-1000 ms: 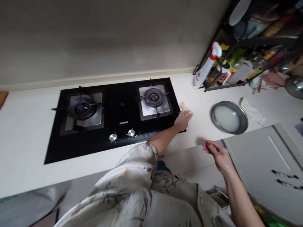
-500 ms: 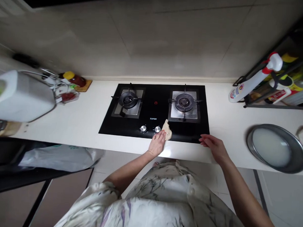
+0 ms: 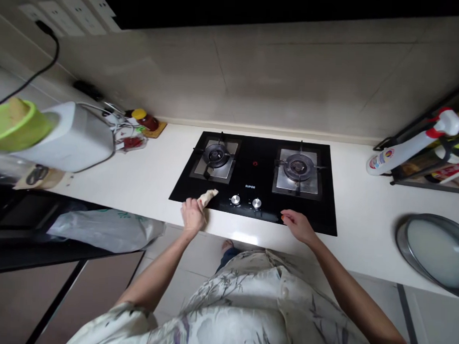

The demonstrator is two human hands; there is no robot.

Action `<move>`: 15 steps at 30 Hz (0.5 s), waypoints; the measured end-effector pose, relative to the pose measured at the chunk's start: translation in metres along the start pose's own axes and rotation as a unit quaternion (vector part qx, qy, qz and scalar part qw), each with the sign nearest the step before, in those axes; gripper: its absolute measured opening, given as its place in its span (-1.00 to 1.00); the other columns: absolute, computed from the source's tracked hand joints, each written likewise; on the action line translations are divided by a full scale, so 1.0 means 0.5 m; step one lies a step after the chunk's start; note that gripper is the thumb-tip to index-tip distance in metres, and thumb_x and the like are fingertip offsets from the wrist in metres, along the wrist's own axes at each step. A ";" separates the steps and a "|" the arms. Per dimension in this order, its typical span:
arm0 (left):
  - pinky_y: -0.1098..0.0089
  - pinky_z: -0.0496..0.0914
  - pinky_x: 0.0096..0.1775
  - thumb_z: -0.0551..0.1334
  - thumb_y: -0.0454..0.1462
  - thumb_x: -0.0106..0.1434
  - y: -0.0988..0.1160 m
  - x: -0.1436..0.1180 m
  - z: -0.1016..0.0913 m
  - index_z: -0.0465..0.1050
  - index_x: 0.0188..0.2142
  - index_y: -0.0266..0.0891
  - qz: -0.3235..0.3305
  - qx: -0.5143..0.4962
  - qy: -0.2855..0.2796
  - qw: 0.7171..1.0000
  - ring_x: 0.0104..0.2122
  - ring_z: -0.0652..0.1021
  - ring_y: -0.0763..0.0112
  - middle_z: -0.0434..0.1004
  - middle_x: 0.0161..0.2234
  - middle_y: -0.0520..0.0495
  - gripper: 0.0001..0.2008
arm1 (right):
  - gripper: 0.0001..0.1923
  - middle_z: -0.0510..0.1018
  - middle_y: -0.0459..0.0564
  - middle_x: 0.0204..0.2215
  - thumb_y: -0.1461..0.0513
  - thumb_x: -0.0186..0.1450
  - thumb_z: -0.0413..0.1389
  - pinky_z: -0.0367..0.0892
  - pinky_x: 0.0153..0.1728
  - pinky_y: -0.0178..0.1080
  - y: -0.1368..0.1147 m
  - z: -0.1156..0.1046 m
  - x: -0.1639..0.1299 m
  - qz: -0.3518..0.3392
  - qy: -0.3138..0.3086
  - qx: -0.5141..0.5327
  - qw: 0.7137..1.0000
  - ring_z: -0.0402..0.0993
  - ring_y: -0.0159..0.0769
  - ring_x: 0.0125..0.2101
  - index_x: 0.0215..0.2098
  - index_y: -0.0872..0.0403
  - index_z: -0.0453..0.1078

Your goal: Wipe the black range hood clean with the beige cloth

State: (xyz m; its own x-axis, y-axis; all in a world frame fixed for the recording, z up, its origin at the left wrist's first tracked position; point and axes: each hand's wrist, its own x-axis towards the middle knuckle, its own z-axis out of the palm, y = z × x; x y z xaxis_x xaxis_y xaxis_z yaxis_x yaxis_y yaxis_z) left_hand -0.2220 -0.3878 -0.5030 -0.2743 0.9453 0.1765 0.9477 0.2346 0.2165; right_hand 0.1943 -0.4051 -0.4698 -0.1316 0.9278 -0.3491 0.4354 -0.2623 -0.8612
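Observation:
A cream cloth (image 3: 208,197) lies bunched at the front left of the black gas cooktop (image 3: 217,191). My left hand (image 3: 193,214) has its fingers closed on it, right at the cooktop's front edge. Over the front right part of the cooktop is my right hand (image 3: 298,225), its fingers curled in and no object visible in them. Between the hands sit two silver knobs, a left knob (image 3: 235,200) and a right knob (image 3: 256,203). Behind them are the left burner (image 3: 216,155) and the right burner (image 3: 298,167).
At right, a metal basin (image 3: 404,238) holds cloudy liquid, and a spray bottle (image 3: 403,148) leans by a dark rack (image 3: 428,181). To the left stand a white appliance (image 3: 83,137), a green bowl (image 3: 23,129) and a yellow-lidded jar (image 3: 144,119). A plastic bag (image 3: 103,230) hangs below the counter.
My left hand has slid the cloth leftward along the cooktop's front, from beside the right knob to left of the left knob. My right hand has moved left and the view has shifted.

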 end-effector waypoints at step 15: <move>-0.03 0.08 0.44 0.12 -0.43 0.43 -0.067 0.161 0.085 0.46 0.35 -0.14 0.494 -0.032 -0.211 0.843 0.51 0.16 0.07 0.40 0.39 -0.20 -0.46 | -0.43 0.63 0.03 -0.38 -0.13 0.20 0.19 0.52 -0.24 -0.21 -0.123 0.113 0.035 0.024 0.082 -0.007 0.996 0.58 -0.24 -0.37 -0.08 0.14 0.59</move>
State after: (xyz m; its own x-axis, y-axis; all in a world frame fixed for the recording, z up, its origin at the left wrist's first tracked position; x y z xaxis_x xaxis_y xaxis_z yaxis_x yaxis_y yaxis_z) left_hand -0.2690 -0.3098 -0.5368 0.7389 0.6718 -0.0523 0.6649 -0.7144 0.2179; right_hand 0.1148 -0.3876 -0.4440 0.0361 0.9450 -0.3250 0.4495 -0.3058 -0.8393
